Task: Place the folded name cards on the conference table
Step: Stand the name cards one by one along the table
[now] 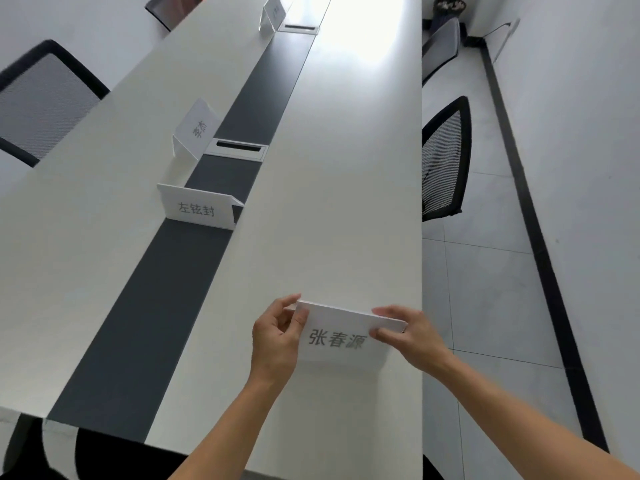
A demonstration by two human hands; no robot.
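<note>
Both hands, left and right, pinching a folded name card over white conference table

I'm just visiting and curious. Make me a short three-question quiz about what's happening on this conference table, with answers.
1. True or false: the left hand and right hand both grip the name card being placed.
2. How many other folded name cards already stand on the conference table?
3. The dark centre strip lies on which side of the held card? A) left B) right

Key
1. True: one hand pinches each end.
2. Three: the nearest card, the middle card and the far card.
3. A
</note>
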